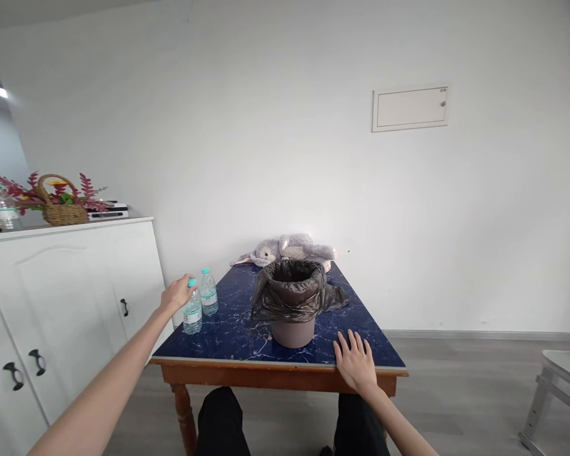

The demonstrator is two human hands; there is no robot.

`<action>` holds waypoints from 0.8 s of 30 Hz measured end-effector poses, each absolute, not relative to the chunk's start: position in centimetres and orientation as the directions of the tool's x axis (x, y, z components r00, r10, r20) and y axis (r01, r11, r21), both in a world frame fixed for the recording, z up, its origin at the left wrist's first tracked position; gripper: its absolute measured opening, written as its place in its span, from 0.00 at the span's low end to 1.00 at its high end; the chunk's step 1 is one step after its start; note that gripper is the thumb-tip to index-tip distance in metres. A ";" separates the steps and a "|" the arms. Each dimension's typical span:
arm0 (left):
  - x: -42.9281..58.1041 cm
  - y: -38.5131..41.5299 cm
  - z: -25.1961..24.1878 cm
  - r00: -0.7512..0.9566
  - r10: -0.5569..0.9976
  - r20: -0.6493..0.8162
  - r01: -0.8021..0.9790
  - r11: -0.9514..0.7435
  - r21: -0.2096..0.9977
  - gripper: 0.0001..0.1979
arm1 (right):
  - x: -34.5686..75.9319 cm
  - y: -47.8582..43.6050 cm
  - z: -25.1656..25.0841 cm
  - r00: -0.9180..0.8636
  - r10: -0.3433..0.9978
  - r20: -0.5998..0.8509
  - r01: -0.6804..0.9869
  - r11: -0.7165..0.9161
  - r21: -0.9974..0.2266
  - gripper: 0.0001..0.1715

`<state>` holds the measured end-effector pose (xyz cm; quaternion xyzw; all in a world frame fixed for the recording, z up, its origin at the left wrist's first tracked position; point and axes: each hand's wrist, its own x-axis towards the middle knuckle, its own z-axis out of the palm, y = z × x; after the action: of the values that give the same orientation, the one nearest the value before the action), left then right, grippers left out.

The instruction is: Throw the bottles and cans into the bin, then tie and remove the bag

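Note:
My left hand (179,292) has its fingers at the turquoise cap of the nearer plastic bottle (192,315), which stands upright at the table's left edge. Just behind it stands a second capped bottle (209,295), untouched. My right hand (356,362) lies flat on the front right part of the blue marbled table (247,345), fingers spread, holding nothing. Between my hands is a bin (292,333) lined with a black plastic bag (289,304), its mouth open upward and the bag's edge folded over the rim.
A grey plush toy (289,248) lies at the table's back edge against the wall. On the left, a white cabinet (76,272) carries a flower basket (65,212) and another bottle (2,206). A grey stand (567,367) is at right.

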<state>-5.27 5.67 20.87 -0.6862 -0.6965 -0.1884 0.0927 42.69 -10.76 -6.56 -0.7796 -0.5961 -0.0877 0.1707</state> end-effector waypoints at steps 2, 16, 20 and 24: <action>-4.6 5.3 21.9 -0.038 0.923 0.382 0.990 -0.017 0.139 0.19 | 42.7 -10.8 -6.6 0.267 0.899 0.346 0.961 -0.224 -0.159 0.35; 12.8 -0.3 32.4 0.316 0.478 0.819 0.682 -0.715 0.154 0.22 | 42.8 -10.8 -6.6 0.276 0.900 0.337 0.961 -0.249 -0.124 0.35; 16.5 -0.5 31.9 0.401 0.469 0.786 0.615 -0.774 0.148 0.20 | 42.7 -10.8 -6.4 0.271 0.901 0.338 0.962 -0.241 -0.128 0.35; 17.5 0.8 30.0 0.516 0.544 0.662 0.616 -0.772 0.155 0.18 | 42.6 -10.8 -6.2 0.278 0.896 0.345 0.959 -0.243 -0.142 0.35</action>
<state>17.50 0.79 30.00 -0.8691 -0.3338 -0.3617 0.0500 42.62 -10.83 -6.25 -0.7825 -0.5929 -0.0964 0.1640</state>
